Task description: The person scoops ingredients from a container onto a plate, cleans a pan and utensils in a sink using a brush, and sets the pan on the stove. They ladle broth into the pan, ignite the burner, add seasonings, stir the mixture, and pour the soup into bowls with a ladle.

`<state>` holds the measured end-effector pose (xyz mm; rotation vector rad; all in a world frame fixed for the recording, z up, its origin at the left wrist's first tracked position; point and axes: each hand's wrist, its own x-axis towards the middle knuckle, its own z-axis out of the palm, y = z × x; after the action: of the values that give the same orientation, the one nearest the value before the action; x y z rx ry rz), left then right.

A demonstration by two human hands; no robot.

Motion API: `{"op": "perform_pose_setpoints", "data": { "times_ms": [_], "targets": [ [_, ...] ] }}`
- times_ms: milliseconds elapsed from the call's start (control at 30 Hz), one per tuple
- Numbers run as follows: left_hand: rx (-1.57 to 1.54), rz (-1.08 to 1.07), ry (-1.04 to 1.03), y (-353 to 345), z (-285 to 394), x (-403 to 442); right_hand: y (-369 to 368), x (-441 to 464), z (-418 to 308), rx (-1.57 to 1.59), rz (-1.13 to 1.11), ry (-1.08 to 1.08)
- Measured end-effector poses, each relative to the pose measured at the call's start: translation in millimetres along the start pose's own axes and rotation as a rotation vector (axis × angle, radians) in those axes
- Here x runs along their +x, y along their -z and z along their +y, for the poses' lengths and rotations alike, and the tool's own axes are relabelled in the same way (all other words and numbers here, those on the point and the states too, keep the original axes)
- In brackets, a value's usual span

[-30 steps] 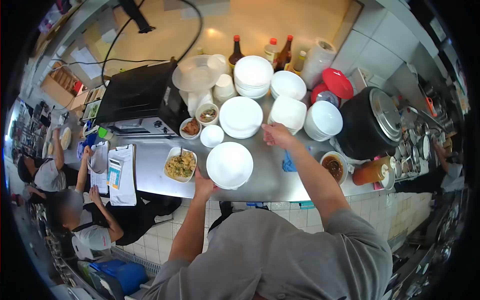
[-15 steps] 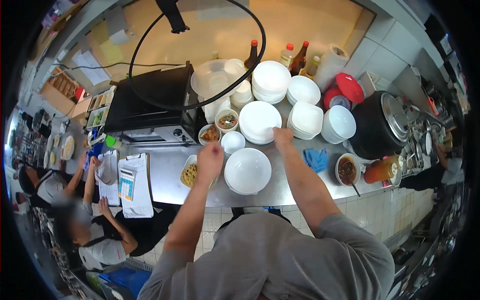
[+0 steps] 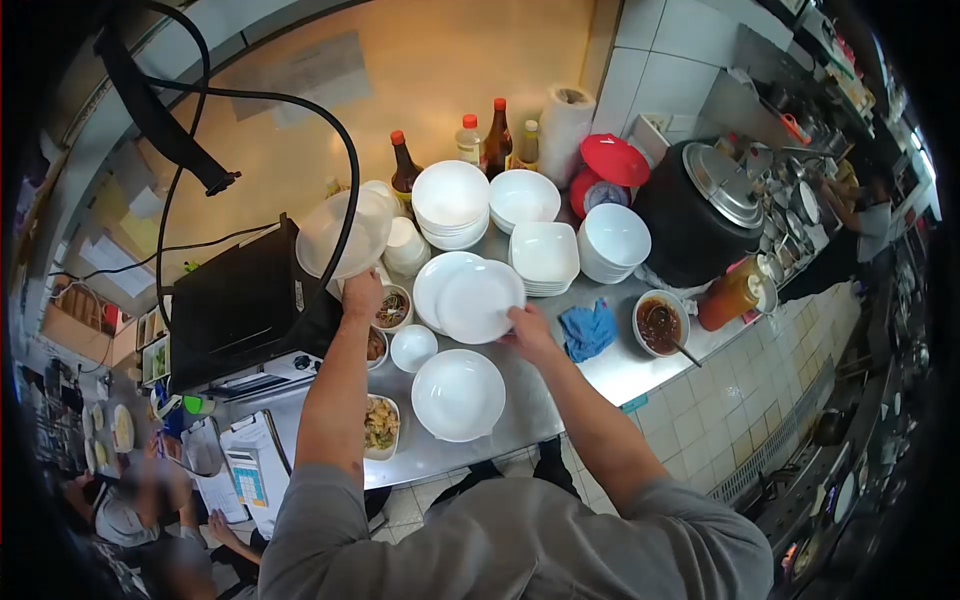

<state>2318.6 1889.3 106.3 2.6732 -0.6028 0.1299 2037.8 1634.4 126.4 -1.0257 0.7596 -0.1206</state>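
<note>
My right hand (image 3: 530, 333) grips the rim of a round white plate (image 3: 480, 300), held off to the right of the plate stack (image 3: 437, 285) and overlapping it. My left hand (image 3: 362, 294) is at the lower edge of a translucent plastic bowl (image 3: 335, 235), beside a small bowl of mixed garnish (image 3: 394, 308); its fingertips are hidden, so I cannot tell whether it holds anything. Nearer to me are a small empty white bowl (image 3: 414, 349), a large white bowl (image 3: 458, 395) and a dish of chopped food (image 3: 381, 426).
Stacked white bowls (image 3: 452, 200) and square dishes (image 3: 544, 255) stand behind. A blue cloth (image 3: 589, 330), a sauce bowl with a ladle (image 3: 660, 322) and a black pot (image 3: 690, 205) are right. A black oven (image 3: 240, 300) is left, with clipboards (image 3: 255, 465) and co-workers beyond.
My right hand has shifted a plate off the stack toward the right. My left hand has moved forward to the translucent bowl. The view has turned to the right.
</note>
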Motion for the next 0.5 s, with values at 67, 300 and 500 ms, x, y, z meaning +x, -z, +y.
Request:
{"op": "perform_pose_setpoints", "data": {
  "times_ms": [67, 300, 500],
  "targets": [
    [-0.050, 0.159, -0.101, 1.5, -7.9, -2.7, 35.6, -29.6, 3.6, 0.047, 0.000, 0.067],
    [-0.298, 0.224, 0.070, 48.5, 45.5, -58.3, 172.4, -109.0, 30.6, -0.001, 0.031, 0.134],
    [-0.772, -0.042, 0.047, 74.6, 141.4, -143.4, 228.4, -96.4, 45.9, -0.257, 0.019, -0.021]
  ]
}}
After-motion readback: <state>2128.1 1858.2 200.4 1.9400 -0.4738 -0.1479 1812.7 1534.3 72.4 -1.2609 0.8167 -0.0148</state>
